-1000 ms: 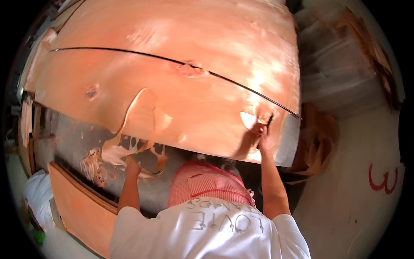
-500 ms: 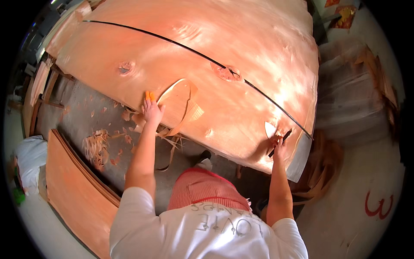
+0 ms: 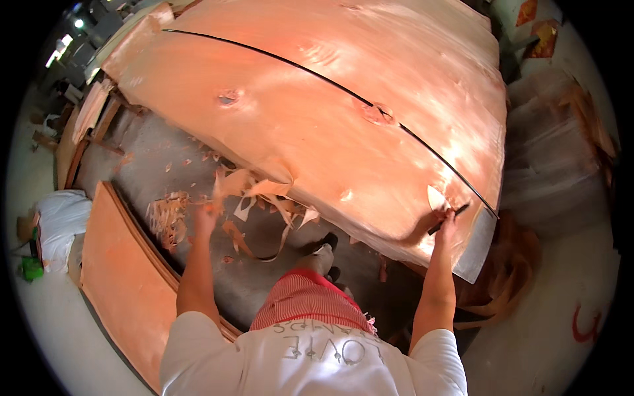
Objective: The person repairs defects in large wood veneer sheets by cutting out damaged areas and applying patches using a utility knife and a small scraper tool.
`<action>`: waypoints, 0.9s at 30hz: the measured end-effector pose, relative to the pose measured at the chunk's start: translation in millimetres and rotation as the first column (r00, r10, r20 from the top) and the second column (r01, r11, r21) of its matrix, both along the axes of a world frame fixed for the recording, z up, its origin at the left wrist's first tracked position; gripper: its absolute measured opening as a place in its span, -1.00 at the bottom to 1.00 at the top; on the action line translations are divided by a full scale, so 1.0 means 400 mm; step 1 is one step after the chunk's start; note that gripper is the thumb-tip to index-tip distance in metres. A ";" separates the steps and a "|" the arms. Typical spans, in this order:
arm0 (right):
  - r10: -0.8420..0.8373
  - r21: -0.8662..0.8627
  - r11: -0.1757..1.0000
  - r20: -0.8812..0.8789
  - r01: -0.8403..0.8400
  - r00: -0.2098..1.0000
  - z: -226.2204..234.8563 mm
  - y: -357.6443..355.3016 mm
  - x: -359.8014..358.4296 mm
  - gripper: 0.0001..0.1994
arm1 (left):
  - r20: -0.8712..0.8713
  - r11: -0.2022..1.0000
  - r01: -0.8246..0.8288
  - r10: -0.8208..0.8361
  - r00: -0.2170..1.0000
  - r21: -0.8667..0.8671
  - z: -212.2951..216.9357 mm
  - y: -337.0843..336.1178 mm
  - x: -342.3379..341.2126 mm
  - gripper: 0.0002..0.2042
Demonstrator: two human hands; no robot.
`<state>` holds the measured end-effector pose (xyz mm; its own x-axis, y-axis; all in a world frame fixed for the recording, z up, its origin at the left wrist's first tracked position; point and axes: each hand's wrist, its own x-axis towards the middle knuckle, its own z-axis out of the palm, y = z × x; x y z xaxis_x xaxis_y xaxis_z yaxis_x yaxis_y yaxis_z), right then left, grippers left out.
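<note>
A big stack of reddish wood veneer sheets (image 3: 317, 125) lies before me, with a long black strip (image 3: 284, 61) across its top. My right hand (image 3: 447, 228) is closed on a slim black tool (image 3: 454, 216), which looks like a knife, over the right end of the top sheet. Beside it is a pale leaf-shaped patch (image 3: 436, 199). My left hand (image 3: 207, 212) is off the stack's near edge, above the floor, and motion smears its fingers. Loose veneer scraps (image 3: 267, 189) hang or fall close to it; whether it touches them is unclear.
Curved veneer sheets (image 3: 129, 264) stand stacked at the lower left, near a white sack (image 3: 63, 224). Shavings (image 3: 170, 218) litter the grey floor. Under the stack's right end lie more veneer strips (image 3: 505, 277). A wrapped bundle (image 3: 555, 145) is at the right.
My left hand has left the sheet and moved toward me over the floor. The curled veneer strip has come off the top to the near edge. The right hand still holds the black tool.
</note>
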<state>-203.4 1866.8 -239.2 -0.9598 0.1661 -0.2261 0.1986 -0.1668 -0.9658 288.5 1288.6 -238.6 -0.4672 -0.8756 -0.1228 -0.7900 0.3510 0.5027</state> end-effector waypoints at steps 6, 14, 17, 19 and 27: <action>-0.094 -0.309 0.945 0.041 0.102 0.995 0.059 0.018 0.041 -0.78 | 0.359 0.812 -0.150 -0.077 0.930 0.563 0.020 -0.027 0.217 -0.53; 0.309 -0.637 0.720 -0.061 -0.275 0.949 0.167 -0.172 0.329 -0.73 | -0.645 0.996 -0.081 0.080 0.760 0.029 0.452 -0.472 -0.090 -0.52; 0.417 -0.556 0.773 0.083 -0.305 0.905 0.182 -0.279 0.414 -0.70 | -0.739 0.990 -0.095 -0.011 0.673 -0.102 0.635 -0.599 -0.243 -0.51; 0.375 -0.463 0.853 0.220 -0.241 0.901 0.173 -0.382 0.453 -0.71 | -0.789 0.994 -0.090 0.008 0.615 -0.061 0.748 -0.731 -0.297 -0.55; 0.424 -0.237 0.899 0.252 -0.369 0.870 0.302 -0.882 0.516 -0.74 | -0.772 0.743 -0.331 -0.378 0.511 -0.582 1.232 -1.105 -0.536 -0.54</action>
